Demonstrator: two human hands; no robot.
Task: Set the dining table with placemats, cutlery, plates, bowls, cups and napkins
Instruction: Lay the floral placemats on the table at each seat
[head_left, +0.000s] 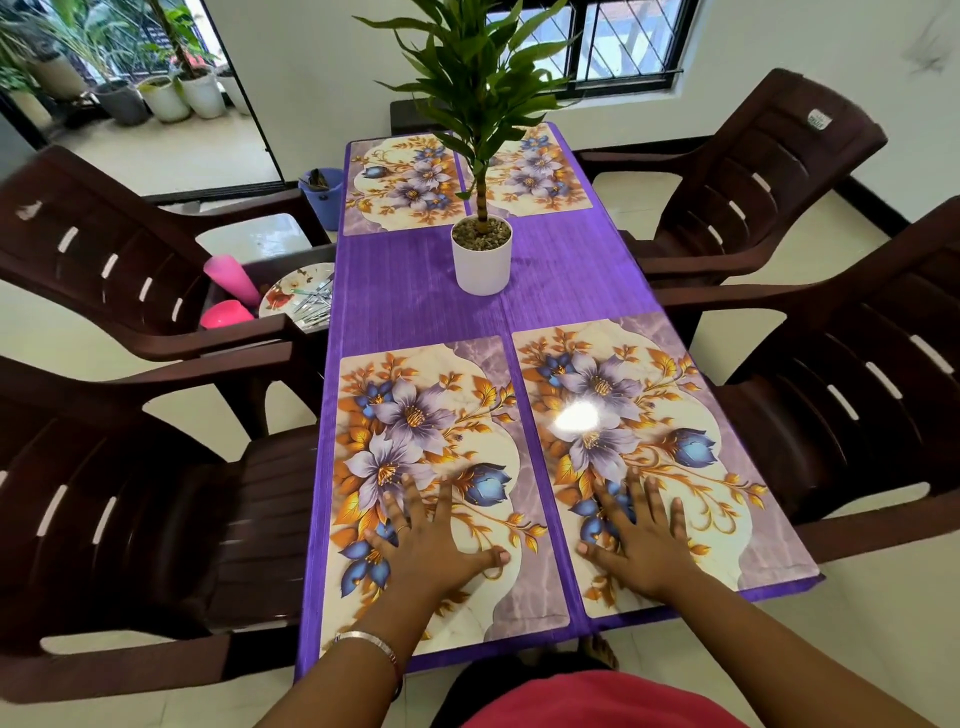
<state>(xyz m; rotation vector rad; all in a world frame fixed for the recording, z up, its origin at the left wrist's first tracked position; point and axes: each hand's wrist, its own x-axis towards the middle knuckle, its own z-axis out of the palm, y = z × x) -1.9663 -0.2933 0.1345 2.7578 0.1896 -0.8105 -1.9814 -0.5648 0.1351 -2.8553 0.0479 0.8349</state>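
- Two floral placemats lie side by side at the near end of a purple-covered table (415, 291): the left placemat (431, 415) and the right placemat (670, 395), with a narrow strip of cloth between them.
- The person's left hand (431, 545) rests flat on the left placemat and the right hand (639, 540) flat on the right one. All fingers are spread and straight, pressing down; neither hand holds anything.
- This looks like the placemat step, with the hands smoothing or squaring the near pair.
- Two more placemats, the far left placemat (400, 182) and the far right placemat (540, 176), already lie at the far end, so all four places appear covered.
- Each mat is glossy, printed with lilac and blue flowers and gold leaves on cream, with marbled purple corners. Glare shines on the right one.
- The next move likely calls for lifting both hands and reaching left to fetch tableware.
- That tableware waits on the seat of the far left chair (104, 249): a patterned plate (291, 296) with cutlery (314, 301) on it, and pink cups (228, 278) beside it.
- A potted plant (481, 254) in a white pot stands mid-table, between the two pairs of mats.
- Three other brown plastic chairs surround the table.
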